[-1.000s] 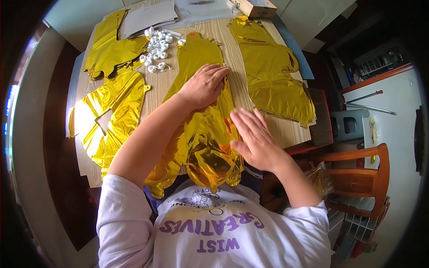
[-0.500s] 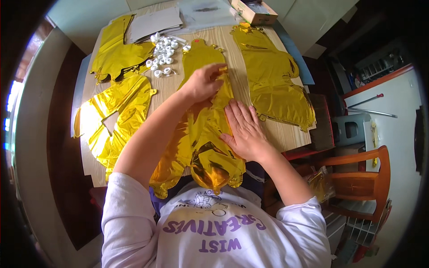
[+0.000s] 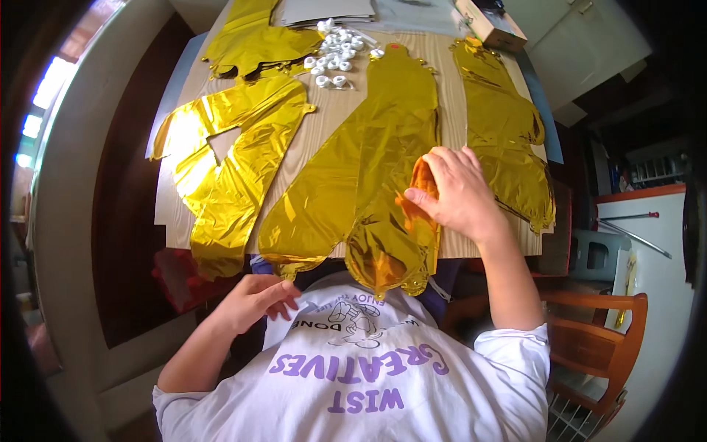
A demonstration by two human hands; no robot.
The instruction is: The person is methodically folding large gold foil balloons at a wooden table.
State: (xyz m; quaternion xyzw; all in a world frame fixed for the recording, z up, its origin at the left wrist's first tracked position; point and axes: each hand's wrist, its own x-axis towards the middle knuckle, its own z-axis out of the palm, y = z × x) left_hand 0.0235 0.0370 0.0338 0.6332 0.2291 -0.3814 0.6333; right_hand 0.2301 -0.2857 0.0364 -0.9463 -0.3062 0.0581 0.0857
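A flat gold foil balloon [image 3: 353, 147] lies in front of me on the wooden table, its near end reaching the front edge by my shirt. Over its right edge my right hand [image 3: 460, 191] is turned on its side, thumb and fingers apart. An orange reflection of it shows in the foil; whether the fingertips touch is hard to tell. My left hand [image 3: 254, 302] hangs off the table's front edge beside the balloon's lower left corner, fingers loosely bent and apart, nothing in them.
Gold balloons lie left [image 3: 236, 162], far left [image 3: 265, 37] and right [image 3: 504, 125]. White ribbon rolls [image 3: 339, 55] are heaped at the back, near grey sheets [image 3: 328, 9] and a small box [image 3: 490, 26]. A wooden chair [image 3: 596, 339] stands at my right.
My left hand has left the balloon's middle and come back to the front edge. The right hand has lifted from lying flat and turned on its side. The balloon now lies smoother; my view has shifted.
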